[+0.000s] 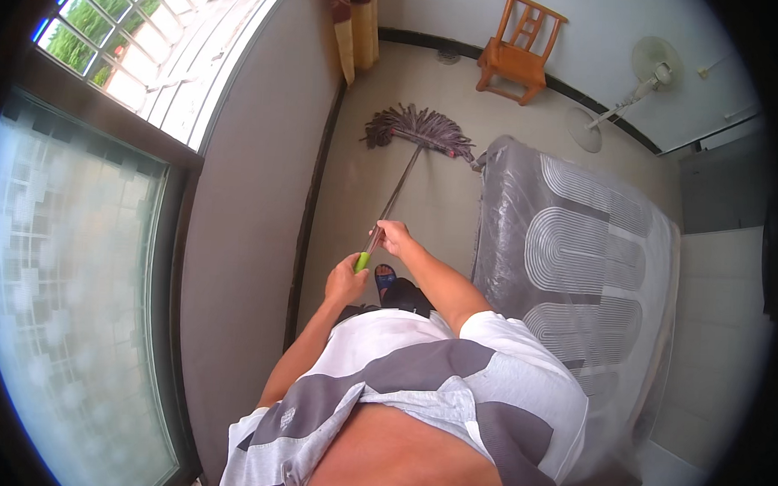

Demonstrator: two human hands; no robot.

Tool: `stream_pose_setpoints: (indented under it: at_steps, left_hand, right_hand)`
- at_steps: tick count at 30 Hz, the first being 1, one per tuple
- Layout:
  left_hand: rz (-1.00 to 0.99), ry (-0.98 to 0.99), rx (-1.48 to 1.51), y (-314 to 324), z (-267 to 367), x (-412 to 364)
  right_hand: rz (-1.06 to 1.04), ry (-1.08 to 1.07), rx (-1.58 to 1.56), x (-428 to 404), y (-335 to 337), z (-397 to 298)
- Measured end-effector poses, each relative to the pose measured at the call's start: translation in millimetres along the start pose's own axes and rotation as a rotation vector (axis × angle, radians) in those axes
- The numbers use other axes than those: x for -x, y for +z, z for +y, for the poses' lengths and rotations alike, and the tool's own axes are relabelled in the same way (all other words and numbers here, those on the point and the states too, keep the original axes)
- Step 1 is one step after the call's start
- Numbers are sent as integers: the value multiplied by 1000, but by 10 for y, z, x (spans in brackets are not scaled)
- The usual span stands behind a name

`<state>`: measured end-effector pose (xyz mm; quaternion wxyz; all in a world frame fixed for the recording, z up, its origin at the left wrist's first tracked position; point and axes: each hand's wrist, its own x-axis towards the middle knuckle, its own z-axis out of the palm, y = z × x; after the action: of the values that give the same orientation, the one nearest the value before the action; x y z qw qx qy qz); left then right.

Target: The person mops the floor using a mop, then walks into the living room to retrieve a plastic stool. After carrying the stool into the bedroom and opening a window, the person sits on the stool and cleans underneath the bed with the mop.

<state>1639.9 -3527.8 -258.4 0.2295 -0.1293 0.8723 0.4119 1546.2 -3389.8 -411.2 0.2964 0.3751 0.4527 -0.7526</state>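
Observation:
A mop head [425, 130] with thick grey-purple strands lies spread on the tiled floor [365, 178] ahead of me. Its metal pole [401, 183] slants back towards my body. My left hand [347, 279] is closed round the green grip [362, 262] at the pole's near end. Further up the pole, my right hand [391, 237] holds the metal shaft. The mop's strands reach close to the near corner of a bed under clear plastic; whether they touch it I cannot tell.
The plastic-covered bed [569, 249] stands on the right, a wall [248, 238] with a barred window on the left. Beyond the mop are a wooden chair [521, 58], a floor drain [448, 56], a curtain [364, 30] and a pedestal fan [655, 72]. A sandalled foot [384, 277] shows below my hands.

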Motion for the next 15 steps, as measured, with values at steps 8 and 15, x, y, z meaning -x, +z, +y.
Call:
stream_pose_setpoints:
  at_steps: [8, 15]
  left_hand:
    - [-31, -95, -4, -1286, 101, 542]
    - [203, -184, 110, -1880, 305, 1179]
  right_hand:
    - [-255, 305, -308, -33, 731, -34]
    - [-210, 657, -316, 347, 1450, 442]
